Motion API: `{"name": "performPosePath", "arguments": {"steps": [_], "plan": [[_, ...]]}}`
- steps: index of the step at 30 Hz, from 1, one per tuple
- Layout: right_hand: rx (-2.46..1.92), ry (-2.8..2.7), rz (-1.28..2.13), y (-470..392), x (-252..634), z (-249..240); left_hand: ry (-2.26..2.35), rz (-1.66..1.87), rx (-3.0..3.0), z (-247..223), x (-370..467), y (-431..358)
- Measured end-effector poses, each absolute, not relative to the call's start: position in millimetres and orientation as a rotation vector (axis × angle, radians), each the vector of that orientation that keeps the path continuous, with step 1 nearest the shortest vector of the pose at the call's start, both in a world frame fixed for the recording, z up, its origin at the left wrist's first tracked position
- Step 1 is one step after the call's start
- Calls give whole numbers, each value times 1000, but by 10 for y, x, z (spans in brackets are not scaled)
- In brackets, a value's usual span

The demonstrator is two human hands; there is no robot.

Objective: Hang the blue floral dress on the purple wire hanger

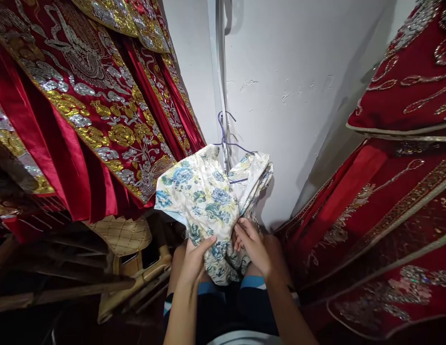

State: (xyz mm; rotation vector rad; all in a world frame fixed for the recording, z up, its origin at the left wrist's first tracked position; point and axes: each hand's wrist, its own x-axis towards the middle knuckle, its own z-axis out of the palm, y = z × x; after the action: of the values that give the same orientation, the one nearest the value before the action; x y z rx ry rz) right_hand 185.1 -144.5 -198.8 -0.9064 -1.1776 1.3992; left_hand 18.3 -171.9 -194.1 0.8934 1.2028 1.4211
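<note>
A white garment with blue flowers (205,196) hangs on a purple wire hanger (228,141) in front of the white wall. My left hand (194,261) grips its lower left part, thumb over the cloth. My right hand (253,247) pinches the cloth near the garment's lower middle, fingers curled into the folds. Both hands sit close together above my knees.
Red garments with gold and silver embroidery (93,100) hang at the left, and more red embroidered cloth (388,206) at the right. A white wall (295,81) stands behind. A wooden chair with a quilted cushion (125,239) is at the lower left.
</note>
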Motion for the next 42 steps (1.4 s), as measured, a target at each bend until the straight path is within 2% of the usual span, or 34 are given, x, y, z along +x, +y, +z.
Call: {"name": "performPosePath", "arguments": {"steps": [10,17,22,26,29,32,42], "plan": [[-877,-1386,1369,-1479,1974,-1887,1128,1488,528,-1811,328,-1789],[-944,-1246,1200,-1540,1954,-1814,1133,1516,534,-1898,230,-1742],[-994,-1294,1134,-1629,2006,-1722,1384,1872,708,-2004,81,-1597],[-1061,-1371,1151,-1701,2023,-1624,1679,2195,1155,-2046,131,-1615],[-1053,-1399,1164,-1709,2006,-1631,1456,1903,1567,-2011,288,-1695],[-1000,-1407,1178,-1691,1986,-1693,1246,1599,1691,-1970,485,-1746],[-967,-1415,1206,-1691,1872,-1804,1325,1553,1629,-1980,632,-1748]]}}
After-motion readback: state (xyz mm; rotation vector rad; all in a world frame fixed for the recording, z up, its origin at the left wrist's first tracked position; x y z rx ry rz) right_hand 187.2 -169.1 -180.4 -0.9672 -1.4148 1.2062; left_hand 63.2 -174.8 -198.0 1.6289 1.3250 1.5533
